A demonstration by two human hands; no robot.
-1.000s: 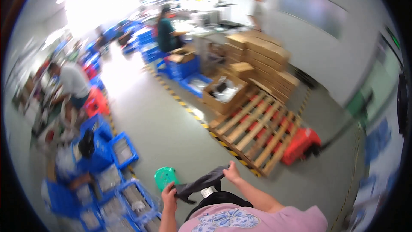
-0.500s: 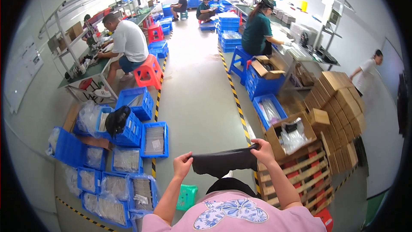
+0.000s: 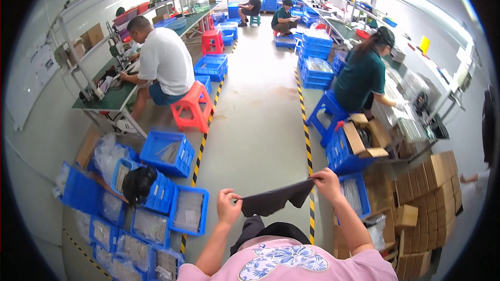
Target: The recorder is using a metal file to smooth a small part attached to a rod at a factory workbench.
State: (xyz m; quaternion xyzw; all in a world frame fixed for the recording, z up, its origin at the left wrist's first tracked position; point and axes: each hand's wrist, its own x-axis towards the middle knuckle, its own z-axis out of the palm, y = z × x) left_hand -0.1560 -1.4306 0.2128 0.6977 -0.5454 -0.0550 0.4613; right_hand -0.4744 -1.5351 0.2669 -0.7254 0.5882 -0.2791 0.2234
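Workshop aisle, grey smooth floor [image 3: 255,140], edged by yellow-and-black striped tape [image 3: 309,166].

Grip: left hand [image 3: 229,207], towards 6:30, thumb and fingers pinching one end of the dark grey, thin, limp cloth strip [image 3: 276,201]; right hand [image 3: 327,184], towards 4:30, pinching the opposite end, set higher. Cloth strip: between the hands, about 5:30, in mid-air, top edge drawn nearly straight and slanting, lower edge hanging uneven.

Handling, as judged: level both hands; pull evenly, enough to flatten the upper edge without stretching it; keep each pinch at the very corner so the fabric does not bunch.

Outward: rectangular blue plastic crates [image 3: 188,211] of flat, bagged pieces, 7 o'clock; crumpled black plastic bag [image 3: 138,184], 8 o'clock; stacked brown cardboard cartons [image 3: 432,203], 4 o'clock; seated worker in a white shirt [image 3: 164,65], 10 o'clock; seated worker in a dark green shirt [image 3: 362,80], 2 o'clock.

Obscured: cloth's kind and far face; open carton behind the right forearm, partly covered; person at 3:30, cut to an arm and pale clothing; bag's contents, unseen.
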